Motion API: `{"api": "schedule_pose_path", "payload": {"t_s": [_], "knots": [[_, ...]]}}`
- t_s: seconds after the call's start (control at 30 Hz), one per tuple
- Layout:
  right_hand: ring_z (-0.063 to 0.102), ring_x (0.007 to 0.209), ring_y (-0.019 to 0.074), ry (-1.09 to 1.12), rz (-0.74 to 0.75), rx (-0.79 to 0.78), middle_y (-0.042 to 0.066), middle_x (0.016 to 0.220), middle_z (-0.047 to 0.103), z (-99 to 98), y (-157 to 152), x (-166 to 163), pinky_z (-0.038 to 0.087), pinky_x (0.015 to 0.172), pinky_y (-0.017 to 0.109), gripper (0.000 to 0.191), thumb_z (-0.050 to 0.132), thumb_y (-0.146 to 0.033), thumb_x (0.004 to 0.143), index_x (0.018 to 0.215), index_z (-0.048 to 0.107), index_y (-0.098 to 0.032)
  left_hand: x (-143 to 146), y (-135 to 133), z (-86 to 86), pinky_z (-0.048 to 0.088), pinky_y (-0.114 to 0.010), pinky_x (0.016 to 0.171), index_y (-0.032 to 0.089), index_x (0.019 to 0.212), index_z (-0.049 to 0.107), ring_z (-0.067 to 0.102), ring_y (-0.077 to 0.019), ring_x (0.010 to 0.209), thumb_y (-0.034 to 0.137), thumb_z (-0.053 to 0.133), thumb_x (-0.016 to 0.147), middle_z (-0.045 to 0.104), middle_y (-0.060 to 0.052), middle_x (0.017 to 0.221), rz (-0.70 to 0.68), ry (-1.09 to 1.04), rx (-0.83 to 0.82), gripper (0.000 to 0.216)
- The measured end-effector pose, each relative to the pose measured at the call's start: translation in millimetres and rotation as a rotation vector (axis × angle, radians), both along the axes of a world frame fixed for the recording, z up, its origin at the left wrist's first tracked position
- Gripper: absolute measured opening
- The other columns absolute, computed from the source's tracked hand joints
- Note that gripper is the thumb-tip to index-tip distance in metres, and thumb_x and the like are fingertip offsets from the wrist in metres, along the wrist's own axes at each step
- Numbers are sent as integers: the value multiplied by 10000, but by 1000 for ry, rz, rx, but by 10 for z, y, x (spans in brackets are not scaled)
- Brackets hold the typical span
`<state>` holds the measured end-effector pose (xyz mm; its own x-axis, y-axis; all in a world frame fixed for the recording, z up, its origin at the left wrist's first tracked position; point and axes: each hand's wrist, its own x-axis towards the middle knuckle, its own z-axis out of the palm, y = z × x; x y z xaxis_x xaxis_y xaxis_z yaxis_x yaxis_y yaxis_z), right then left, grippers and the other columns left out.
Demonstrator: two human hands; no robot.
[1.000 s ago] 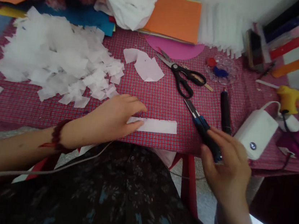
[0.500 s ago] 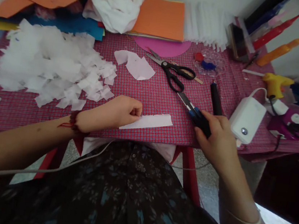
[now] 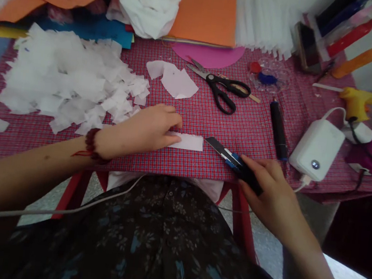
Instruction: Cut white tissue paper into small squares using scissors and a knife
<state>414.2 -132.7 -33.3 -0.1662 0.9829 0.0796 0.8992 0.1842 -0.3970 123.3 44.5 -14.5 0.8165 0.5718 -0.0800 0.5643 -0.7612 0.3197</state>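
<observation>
My left hand (image 3: 146,129) lies on the left end of a white paper strip (image 3: 190,142) near the table's front edge, fingers curled together over it. My right hand (image 3: 266,185) grips the dark handle of blue-handled scissors (image 3: 226,153), whose blades point left toward the strip's right end, close to it. A red bead bracelet (image 3: 90,143) sits on my left wrist.
A heap of white paper squares (image 3: 67,79) covers the left of the red checked tablecloth (image 3: 242,124). Black scissors (image 3: 224,90), a dark pen (image 3: 278,128), a white power adapter (image 3: 317,149), a yellow glue gun (image 3: 358,102) and orange sheets (image 3: 204,17) lie further back.
My right hand has brought the blue-handled scissors leftward to the strip's end. My left hand has slid further over the strip, so less of it shows.
</observation>
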Motion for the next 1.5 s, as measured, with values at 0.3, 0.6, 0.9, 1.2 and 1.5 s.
{"api": "schedule_pose_path", "payload": {"t_s": [0.3, 0.6, 0.9, 1.2, 1.5], "knots": [[631, 971, 309, -76, 28, -23, 163, 1102, 593, 40, 72, -34, 593, 829, 478, 467, 545, -193, 937, 1400, 529, -129, 354, 41, -67, 370, -300, 627, 173, 782, 634, 566, -176, 731, 238, 637, 819, 646, -31, 800, 88, 50, -163, 75], [630, 976, 318, -67, 31, -29, 163, 1090, 605, 35, 59, -29, 586, 843, 509, 479, 541, -182, 926, 1402, 526, -134, 325, -1, -126, 392, -296, 673, 164, 728, 620, 549, -152, 724, 144, 613, 819, 625, -22, 780, 63, -90, -239, 93], [636, 978, 314, -81, 46, -28, 154, 1115, 604, 67, 77, -35, 585, 855, 505, 478, 534, -188, 927, 1405, 525, -185, 211, -138, -213, 437, -373, 858, 180, 817, 601, 571, -216, 918, 203, 476, 971, 659, -76, 953, -110, -224, 34, 200], [634, 952, 296, -90, 55, -37, 151, 1102, 603, 73, 75, -37, 590, 838, 476, 460, 540, -191, 936, 1394, 530, -151, 173, -191, -304, 421, -376, 905, 179, 1192, 613, 607, -207, 966, 165, 464, 977, 693, -55, 975, -110, -240, 53, 261], [643, 957, 307, -99, 57, -37, 152, 1101, 607, 85, 86, -28, 591, 836, 487, 459, 525, -196, 942, 1400, 529, -174, 141, -345, -85, 392, -389, 863, 197, 898, 688, 597, -216, 888, 285, 466, 1012, 715, -46, 914, -177, -142, 61, 265]]}}
